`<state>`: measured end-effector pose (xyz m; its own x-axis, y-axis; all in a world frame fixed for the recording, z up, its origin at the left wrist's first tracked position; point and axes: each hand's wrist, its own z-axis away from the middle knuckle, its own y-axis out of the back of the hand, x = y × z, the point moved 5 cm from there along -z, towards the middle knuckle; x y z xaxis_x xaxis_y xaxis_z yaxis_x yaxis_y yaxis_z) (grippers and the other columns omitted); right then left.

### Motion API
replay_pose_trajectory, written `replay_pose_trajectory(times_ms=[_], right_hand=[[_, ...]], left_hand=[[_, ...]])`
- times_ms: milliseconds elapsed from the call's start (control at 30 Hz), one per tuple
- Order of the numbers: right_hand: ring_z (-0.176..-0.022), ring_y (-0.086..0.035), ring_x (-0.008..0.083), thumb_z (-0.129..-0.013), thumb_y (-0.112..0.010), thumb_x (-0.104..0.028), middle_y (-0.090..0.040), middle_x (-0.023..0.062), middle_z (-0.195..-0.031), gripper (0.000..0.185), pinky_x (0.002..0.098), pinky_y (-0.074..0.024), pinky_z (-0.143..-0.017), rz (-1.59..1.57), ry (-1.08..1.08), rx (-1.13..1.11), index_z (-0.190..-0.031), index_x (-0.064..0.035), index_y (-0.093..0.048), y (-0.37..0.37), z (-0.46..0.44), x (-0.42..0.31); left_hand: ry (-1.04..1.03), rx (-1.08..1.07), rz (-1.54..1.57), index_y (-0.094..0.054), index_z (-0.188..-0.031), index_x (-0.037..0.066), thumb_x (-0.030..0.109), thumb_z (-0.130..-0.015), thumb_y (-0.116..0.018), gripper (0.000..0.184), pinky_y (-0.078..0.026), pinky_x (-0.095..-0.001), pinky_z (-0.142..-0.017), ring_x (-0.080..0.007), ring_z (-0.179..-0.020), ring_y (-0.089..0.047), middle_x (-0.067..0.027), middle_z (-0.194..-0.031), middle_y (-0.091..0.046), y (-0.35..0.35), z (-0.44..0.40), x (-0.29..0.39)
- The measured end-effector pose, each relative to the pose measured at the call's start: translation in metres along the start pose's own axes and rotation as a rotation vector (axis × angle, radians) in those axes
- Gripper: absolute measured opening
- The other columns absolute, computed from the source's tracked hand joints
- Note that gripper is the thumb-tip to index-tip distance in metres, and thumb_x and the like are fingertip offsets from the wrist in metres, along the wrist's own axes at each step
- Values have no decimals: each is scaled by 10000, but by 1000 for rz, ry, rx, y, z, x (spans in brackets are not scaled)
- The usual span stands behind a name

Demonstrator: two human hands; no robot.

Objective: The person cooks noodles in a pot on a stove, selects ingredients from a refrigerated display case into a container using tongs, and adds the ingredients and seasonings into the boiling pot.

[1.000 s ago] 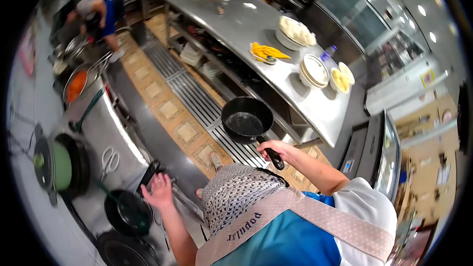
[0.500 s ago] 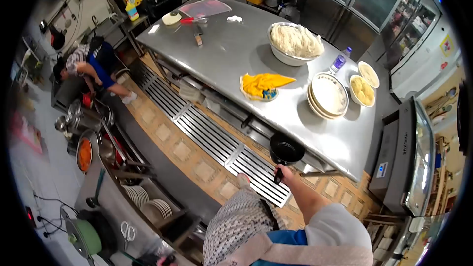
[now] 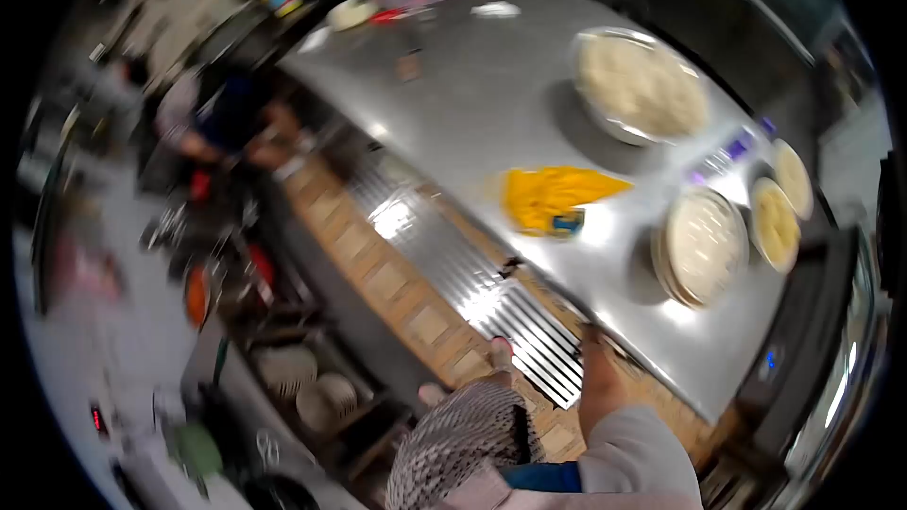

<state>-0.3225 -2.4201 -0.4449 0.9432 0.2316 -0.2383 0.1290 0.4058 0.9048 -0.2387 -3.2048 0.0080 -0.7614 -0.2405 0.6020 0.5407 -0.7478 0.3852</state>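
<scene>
My right forearm reaches down to the near edge of the steel table (image 3: 453, 113). My right hand (image 3: 592, 332) is mostly hidden at or under that edge and blurred, so its fingers do not show. The black pan is not visible. My left hand is out of view. On the tabletop, closest to my right arm, lie a yellow cloth (image 3: 553, 198) and a stack of pale bowls (image 3: 704, 246).
A large bowl of dough-like food (image 3: 638, 85), a bottle (image 3: 727, 153) and two smaller bowls stand on the table. A person (image 3: 222, 123) bends at the upper left. Plates (image 3: 326, 401) sit under the left counter. A metal grate (image 3: 529, 340) crosses the floor.
The view has shifted closer to the table. My right hand, earlier holding the black pan by its handle, has moved to the table's edge, and the pan has gone from sight. My left hand has left view.
</scene>
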Motion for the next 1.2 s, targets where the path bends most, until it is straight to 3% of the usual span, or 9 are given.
replay_pose_trajectory(times_ms=[200, 300, 367, 500, 600, 733, 767, 900, 1200], right_hand=[[-938, -578, 315, -824, -520, -391, -575, 151, -1057, 446, 432, -479, -765, 111, -134, -254, -1073, -21, -536, 113, 43, -59], [-936, -574, 345, -804, -530, -384, -557, 179, -1078, 512, 457, -462, -793, 34, -302, 86, -1153, -13, -468, 182, 113, -95], [-921, -560, 372, -795, -519, -336, -542, 212, -1069, 505, 471, -447, -786, 200, -81, 408, -1184, -26, -430, 115, 73, -40], [-949, -535, 372, -748, -534, -226, -569, 192, -1012, 409, 478, -434, -750, 211, 101, 231, -1112, -44, -493, 141, 146, -116], [-758, -568, 345, -762, -495, -121, -607, 179, -833, 223, 449, -454, -671, 73, 535, 43, -948, -40, -588, 103, 162, -166], [-649, -558, 324, -847, -438, -209, -598, 191, -728, 253, 419, -438, -592, 234, 608, -328, -821, -31, -616, 67, 192, -266], [-579, -540, 299, -845, -475, -261, -596, 178, -708, 269, 389, -427, -552, 94, 871, -326, -814, -36, -618, 24, 161, -270], [-499, -493, 139, -825, -510, -172, -549, 64, -568, 193, 288, -369, -438, -122, 642, -702, -682, -50, -553, -11, 207, -419], [-747, -561, 102, -839, -533, -179, -616, 22, -821, 202, 219, -421, -623, -87, 967, -1015, -996, -58, -568, -38, 355, -676]], left_hand=[[-60, -52, 452, -346, -586, 169, 183, -839, -528, 312, -271, -242, -351, -78, -353, -277, 46, -445, -291, -61, 55, 9], [-46, -145, 478, -379, -668, 142, 142, -820, -571, 245, -298, -235, -359, -65, -373, -311, 52, -472, -315, -106, 57, 43], [-39, -170, 426, -406, -752, 122, 144, -820, -585, 193, -305, -224, -363, -58, -384, -328, 57, -489, -332, -131, 57, 70], [-93, -292, 354, -426, -783, 101, 127, -815, -600, 179, -318, -231, -355, -58, -381, -346, 47, -501, -365, -153, 19, 97], [-100, -389, 371, -433, -808, 81, 122, -821, -597, 170, -328, -222, -351, -62, -386, -364, 28, -509, -397, -160, -10, 129], [-152, -504, 449, -431, -819, 82, 178, -819, -611, 204, -322, -225, -356, -70, -390, -365, 30, -510, -385, -164, -69, 188], [-150, -494, 497, -429, -835, 89, 181, -822, -610, 203, -312, -230, -354, -70, -388, -351, 36, -511, -370, -165, -88, 207], [-224, -498, 671, -411, -815, 104, 168, -841, -586, 188, -303, -234, -368, -66, -405, -355, 38, -524, -379, -167, -154, 299], [-251, -277, 835, -423, -831, 76, 142, -826, -584, 174, -332, -245, -375, -80, -410, -373, 19, -547, -403, -151, -285, 390]])
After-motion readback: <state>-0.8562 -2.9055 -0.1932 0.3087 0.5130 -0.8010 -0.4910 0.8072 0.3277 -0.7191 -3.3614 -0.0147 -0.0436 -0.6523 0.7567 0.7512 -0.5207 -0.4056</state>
